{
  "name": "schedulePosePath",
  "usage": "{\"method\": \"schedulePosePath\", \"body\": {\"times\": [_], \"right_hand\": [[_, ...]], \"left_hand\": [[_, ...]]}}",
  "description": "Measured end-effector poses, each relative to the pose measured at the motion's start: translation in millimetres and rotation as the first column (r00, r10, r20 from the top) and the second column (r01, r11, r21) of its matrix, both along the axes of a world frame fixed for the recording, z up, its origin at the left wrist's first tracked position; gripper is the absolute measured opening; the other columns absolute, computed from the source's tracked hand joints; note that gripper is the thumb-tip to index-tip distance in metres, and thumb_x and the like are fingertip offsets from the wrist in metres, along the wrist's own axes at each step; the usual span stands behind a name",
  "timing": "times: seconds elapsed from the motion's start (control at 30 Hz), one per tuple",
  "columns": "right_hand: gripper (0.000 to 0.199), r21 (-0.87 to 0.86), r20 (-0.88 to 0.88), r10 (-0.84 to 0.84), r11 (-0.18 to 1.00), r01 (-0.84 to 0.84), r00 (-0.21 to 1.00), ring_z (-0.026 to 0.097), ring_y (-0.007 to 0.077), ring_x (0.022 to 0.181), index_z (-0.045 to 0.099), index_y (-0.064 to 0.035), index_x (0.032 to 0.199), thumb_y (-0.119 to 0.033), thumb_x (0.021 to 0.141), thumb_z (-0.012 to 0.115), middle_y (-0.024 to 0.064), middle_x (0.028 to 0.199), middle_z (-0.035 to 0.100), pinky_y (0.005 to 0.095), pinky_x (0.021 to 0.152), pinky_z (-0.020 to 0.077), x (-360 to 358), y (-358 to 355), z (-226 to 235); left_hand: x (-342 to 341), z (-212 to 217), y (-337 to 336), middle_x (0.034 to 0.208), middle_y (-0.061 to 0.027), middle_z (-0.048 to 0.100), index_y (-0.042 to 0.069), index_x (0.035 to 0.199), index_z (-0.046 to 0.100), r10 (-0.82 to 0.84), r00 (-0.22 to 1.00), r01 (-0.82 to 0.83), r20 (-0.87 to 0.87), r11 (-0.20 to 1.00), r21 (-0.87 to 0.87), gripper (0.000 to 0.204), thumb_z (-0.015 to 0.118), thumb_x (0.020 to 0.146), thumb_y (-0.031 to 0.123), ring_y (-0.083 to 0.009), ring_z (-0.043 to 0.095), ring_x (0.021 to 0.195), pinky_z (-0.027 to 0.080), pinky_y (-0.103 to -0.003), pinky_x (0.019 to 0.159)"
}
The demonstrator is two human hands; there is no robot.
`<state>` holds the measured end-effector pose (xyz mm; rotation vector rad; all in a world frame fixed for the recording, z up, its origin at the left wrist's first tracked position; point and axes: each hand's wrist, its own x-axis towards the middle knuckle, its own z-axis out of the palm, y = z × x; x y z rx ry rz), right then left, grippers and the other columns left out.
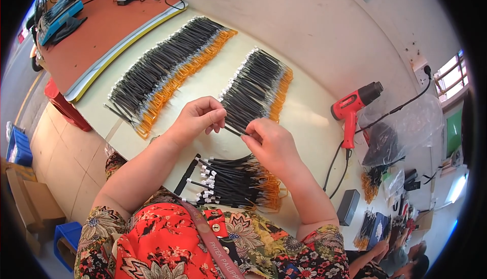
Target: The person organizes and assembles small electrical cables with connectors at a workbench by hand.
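Head view, looking down: I see my left hand [199,117] and my right hand [271,144] raised just above the desk [309,122], both pinched shut on one thin black cable [234,131] that runs between them, the left fingertips closed on its upper end and the right thumb and fingers closed on the lower end. The cable sits in the air over the near end of the middle row of cables [258,89], which lies flat with white plugs on one side and orange ends on the other. A longer row of cables [170,66] lies to the left of it, well apart, and a looser pile of cables [236,182] rests on the desk just below my hands, close to my body. A red heat gun [352,109] stands to the right, near the desk edge, with its black cord [337,165] trailing down past a small dark box [348,207]. As I judge it, the main risk is the cable slipping from so light a pinch and dropping into the pile below, where it would be hard to tell from the rest. My right forearm hangs over that pile, so a careless sweep could scatter it or drag cables off the edge. Another person's arm [368,258] shows at lower right, apart from mine.
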<state>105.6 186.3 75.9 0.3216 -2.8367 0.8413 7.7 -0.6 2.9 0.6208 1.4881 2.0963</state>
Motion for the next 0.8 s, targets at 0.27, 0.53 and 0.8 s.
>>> {"method": "schedulePosePath", "body": {"times": [0.27, 0.53, 0.8], "right_hand": [[0.015, 0.034, -0.039, 0.008, 0.999, -0.007, 0.999, 0.057, 0.0264, 0.072, 0.054, -0.0052, 0.081, -0.01, 0.076, 0.067, 0.0073, 0.076, 0.057, 0.0384, 0.064, 0.0446, -2.7, -0.3, -0.3], [0.015, 0.098, -0.112, 0.031, 0.995, -0.02, 0.993, 0.057, 0.0268, 0.074, 0.054, -0.0055, 0.081, -0.008, 0.075, 0.067, 0.0073, 0.076, 0.056, 0.0387, 0.065, 0.0446, -5.9, -0.8, -2.2], [0.016, 0.195, -0.178, 0.054, 0.981, -0.019, 0.983, 0.056, 0.0264, 0.077, 0.053, -0.0069, 0.083, -0.008, 0.075, 0.067, 0.0065, 0.076, 0.054, 0.0386, 0.067, 0.044, -11.5, -2.8, -7.0]], "left_hand": [[-1.1, -0.7, 0.1, 0.071, -0.0045, 0.061, 0.006, 0.085, 0.055, 0.045, 0.999, -0.045, -0.011, 0.999, -0.016, 0.016, 0.059, 0.09, 0.021, -0.0091, 0.056, 0.062, 0.04, -0.021, 0.051], [-1.7, -1.1, 0.2, 0.068, -0.0006, 0.059, 0.007, 0.082, 0.057, 0.117, 0.993, -0.116, 0.011, 0.992, -0.052, 0.021, 0.061, 0.09, 0.026, -0.0067, 0.055, 0.061, 0.04, -0.019, 0.052], [-3.4, -1.8, 2.2, 0.064, -0.0019, 0.057, 0.007, 0.081, 0.055, 0.189, 0.982, -0.187, 0.025, 0.98, -0.071, 0.021, 0.06, 0.09, 0.025, -0.0083, 0.052, 0.054, 0.037, -0.021, 0.048]]}}
